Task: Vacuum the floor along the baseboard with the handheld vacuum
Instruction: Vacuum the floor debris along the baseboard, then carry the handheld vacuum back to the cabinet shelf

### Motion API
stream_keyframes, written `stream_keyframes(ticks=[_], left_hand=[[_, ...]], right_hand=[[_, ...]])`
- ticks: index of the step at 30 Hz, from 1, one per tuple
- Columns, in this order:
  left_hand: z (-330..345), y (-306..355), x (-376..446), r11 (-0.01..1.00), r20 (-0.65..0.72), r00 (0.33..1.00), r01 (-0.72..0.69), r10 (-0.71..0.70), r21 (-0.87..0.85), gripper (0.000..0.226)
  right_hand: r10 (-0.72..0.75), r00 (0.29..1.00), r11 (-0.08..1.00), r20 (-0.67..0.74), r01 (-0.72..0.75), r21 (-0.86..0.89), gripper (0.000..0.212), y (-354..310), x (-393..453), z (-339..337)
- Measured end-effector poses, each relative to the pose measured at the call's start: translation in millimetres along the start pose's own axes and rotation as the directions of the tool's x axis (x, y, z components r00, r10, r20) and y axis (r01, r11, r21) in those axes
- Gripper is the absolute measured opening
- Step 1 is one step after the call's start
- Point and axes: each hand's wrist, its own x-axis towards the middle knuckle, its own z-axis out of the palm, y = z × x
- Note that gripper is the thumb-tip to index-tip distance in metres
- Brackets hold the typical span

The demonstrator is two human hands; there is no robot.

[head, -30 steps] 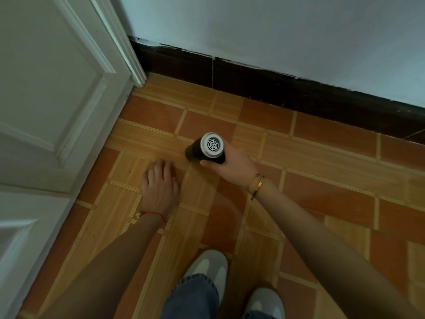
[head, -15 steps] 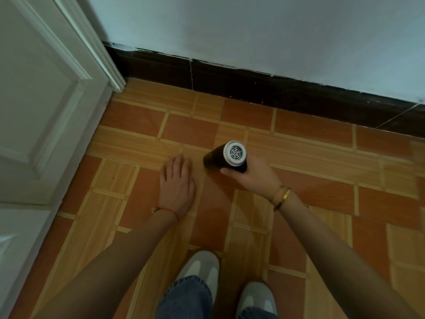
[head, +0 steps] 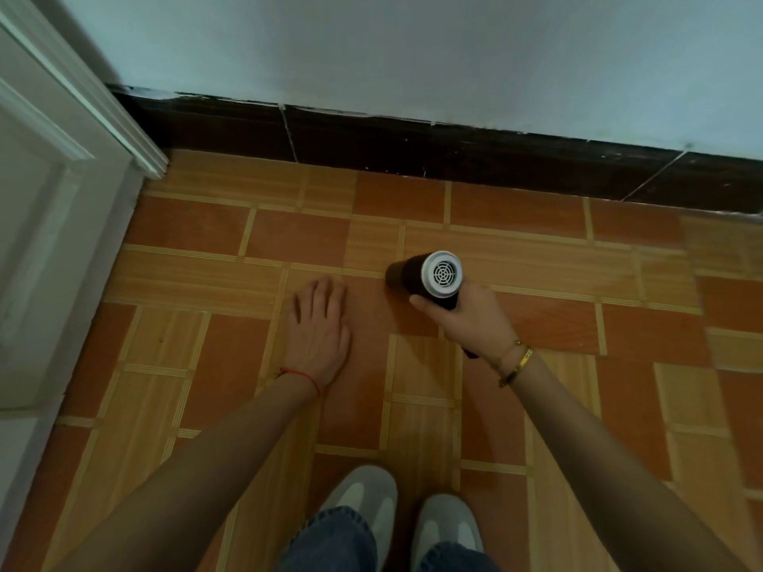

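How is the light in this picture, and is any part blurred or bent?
Head view: dim, bluish light; the wall is evenly lit, the baseboard nearly black; the door frame bows from wide-angle distortion; the floor smears at the right edge; both hands look sharp.

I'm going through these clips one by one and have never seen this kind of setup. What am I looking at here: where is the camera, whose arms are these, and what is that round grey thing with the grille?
There is no robot here. The picture comes from a wide-angle camera worn on a person's head, looking forward and down, so the two bare arms are the wearer's own, and the grey shoes at the bottom are their feet.

The right hand grips a handheld vacuum. The round grey grille faces the camera and is its rear end; the dark barrel points down and to the left, toward the floor. The left hand lies flat and empty on the tiled floor, apparently for support.

Along the top runs a dark baseboard under a pale wall. A white door stands at the left. The vacuum's tip is still short of the baseboard, with tiles between them.
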Motion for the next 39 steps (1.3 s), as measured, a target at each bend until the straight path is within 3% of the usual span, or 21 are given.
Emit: stream_keyframes(ticks=[3, 6, 9, 11, 13, 15, 17, 21, 25, 35, 39], left_hand=[[4.2, 3.0, 0.9, 1.0, -0.004, 1.0, 0.006, -0.006, -0.007, 0.058], [4.0, 5.7, 3.7, 0.998, -0.039, 0.999, 0.014, -0.016, -0.06, 0.056], [-1.5, 18.2, 10.1, 0.961, -0.133, 0.991, -0.006, -0.032, -0.275, 0.05], [-11.1, 34.6, 18.7, 0.785, -0.083, 0.987, 0.06, -0.141, -0.616, 0.049], [-27.5, 55.4, 28.9, 0.418, 0.145, 0.951, 0.252, -0.272, -0.873, 0.047], [-48.4, 72.8, 39.1, 0.088, 0.359, 0.883, 0.401, -0.301, -0.912, 0.047], [-62.7, 81.9, 43.7, -0.061, 0.426, 0.871, 0.425, -0.244, -0.903, 0.045], [-72.5, 86.4, 40.4, -0.268, 0.414, 0.891, 0.359, -0.185, -0.894, 0.026], [-72.4, 83.2, 34.0, -0.331, 0.423, 0.887, 0.349, -0.184, -0.877, 0.021], [-71.5, 76.7, 22.4, -0.327, 0.401, 0.888, 0.319, -0.225, -0.889, 0.036], [-74.3, 76.5, 21.3, -0.352, 0.416, 0.875, 0.319, -0.246, -0.88, 0.031]], right_hand=[[0.04, 0.997, 0.994, 0.066, -0.047, 0.102, 0.014, -2.8, -4.5, -0.5], [0.156, 0.982, 0.943, 0.102, -0.179, 0.28, 0.026, -4.4, -4.6, -1.8], [0.244, 0.954, 0.737, 0.174, -0.299, 0.606, 0.032, -7.2, -1.1, -9.6], [0.257, 0.936, 0.574, 0.242, -0.349, 0.741, 0.031, -8.7, 3.0, -15.6], [0.247, 0.919, 0.465, 0.308, -0.391, 0.794, 0.033, -8.7, 7.6, -18.7], [0.226, 0.903, 0.395, 0.364, -0.427, 0.814, 0.034, -10.4, 9.3, -19.9], [0.211, 0.892, 0.344, 0.399, -0.45, 0.824, 0.036, -12.7, 8.9, -19.1], [0.168, 0.883, 0.314, 0.437, -0.469, 0.826, 0.039, -14.1, 4.7, -11.1], [0.137, 0.885, 0.343, 0.445, -0.463, 0.817, 0.041, -12.4, -0.2, -1.8], [0.118, 0.888, 0.347, 0.444, -0.455, 0.82, 0.041, -12.8, -10.0, 9.3], [0.116, 0.891, 0.353, 0.439, -0.45, 0.82, 0.039, -15.3, -11.2, 8.1]])
